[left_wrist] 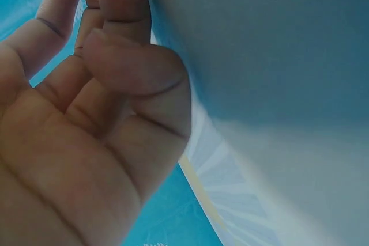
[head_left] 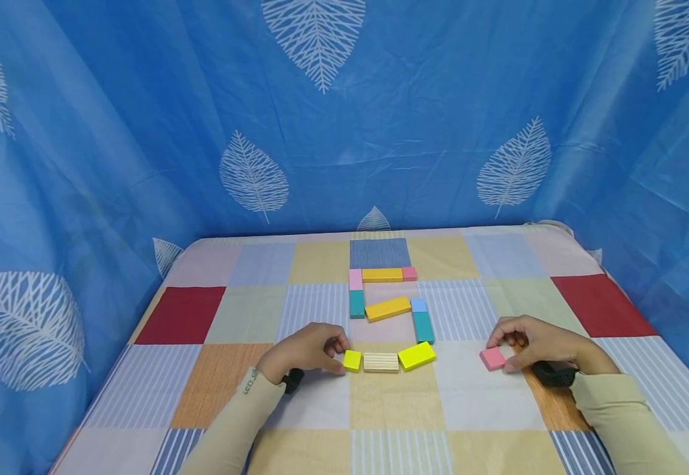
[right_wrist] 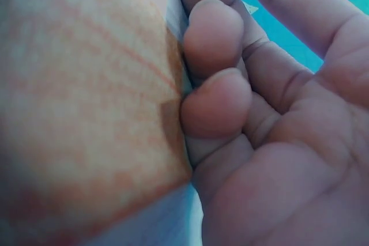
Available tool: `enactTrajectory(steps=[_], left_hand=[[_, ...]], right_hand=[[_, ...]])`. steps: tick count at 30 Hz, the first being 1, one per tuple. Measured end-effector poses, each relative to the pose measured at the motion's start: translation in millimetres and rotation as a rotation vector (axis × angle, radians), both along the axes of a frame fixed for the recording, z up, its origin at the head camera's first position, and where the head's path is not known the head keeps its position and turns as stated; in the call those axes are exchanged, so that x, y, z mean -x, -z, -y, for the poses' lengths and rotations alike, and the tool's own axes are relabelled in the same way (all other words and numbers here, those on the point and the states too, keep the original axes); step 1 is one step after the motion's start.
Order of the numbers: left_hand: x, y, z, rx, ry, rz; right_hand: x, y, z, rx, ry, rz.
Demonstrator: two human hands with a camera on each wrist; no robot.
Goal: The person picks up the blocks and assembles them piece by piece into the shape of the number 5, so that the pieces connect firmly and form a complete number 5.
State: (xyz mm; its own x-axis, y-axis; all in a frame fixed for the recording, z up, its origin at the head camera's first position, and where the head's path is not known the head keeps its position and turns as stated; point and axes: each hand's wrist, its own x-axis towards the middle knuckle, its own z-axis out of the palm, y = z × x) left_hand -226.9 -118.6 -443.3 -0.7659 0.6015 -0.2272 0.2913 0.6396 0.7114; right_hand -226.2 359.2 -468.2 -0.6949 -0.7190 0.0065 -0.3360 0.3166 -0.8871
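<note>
My left hand (head_left: pixel 311 348) pinches a small yellow block (head_left: pixel 353 361) at its left end, thumb at the near corner and a fingertip at the far one. To its right lie a ridged cream block (head_left: pixel 381 362) and a longer yellow block (head_left: pixel 417 356), set at a slant. Farther right, my right hand (head_left: pixel 542 343) grips a small pink block (head_left: pixel 492 359) between thumb and forefinger, low over the cloth. In the left wrist view the thumb (left_wrist: pixel 138 67) is bent across the palm; the right wrist view shows curled fingers (right_wrist: pixel 216 105). Both blocks are hidden there.
Beyond my hands, more blocks lie in a bent line: orange (head_left: pixel 382 275), pink (head_left: pixel 356 279), teal (head_left: pixel 357 304), a slanted orange (head_left: pixel 388 309), blue (head_left: pixel 418 305) and another teal (head_left: pixel 423 327). A patchwork cloth (head_left: pixel 302 409) covers the table; a blue curtain (head_left: pixel 380 132) stands behind.
</note>
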Motion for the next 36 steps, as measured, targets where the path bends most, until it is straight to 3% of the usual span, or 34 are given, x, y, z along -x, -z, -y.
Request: enactTrajectory(steps=[15,22,36], left_hand=[[1.9,1.3,-1.4,-0.019,0.012,0.002],[0.7,3.1,0.0,-0.038,0.009,0.027],[3.2,4.4,2.3,-0.065,-0.014,0.049]], right_hand=[[-3.5,-1.8,0.0,0.016,0.000,-0.005],[-8.2,-8.1,5.5,0.004,0.052,0.029],[-4.9,-22.0,38.1,-0.074,0.127,-0.079]])
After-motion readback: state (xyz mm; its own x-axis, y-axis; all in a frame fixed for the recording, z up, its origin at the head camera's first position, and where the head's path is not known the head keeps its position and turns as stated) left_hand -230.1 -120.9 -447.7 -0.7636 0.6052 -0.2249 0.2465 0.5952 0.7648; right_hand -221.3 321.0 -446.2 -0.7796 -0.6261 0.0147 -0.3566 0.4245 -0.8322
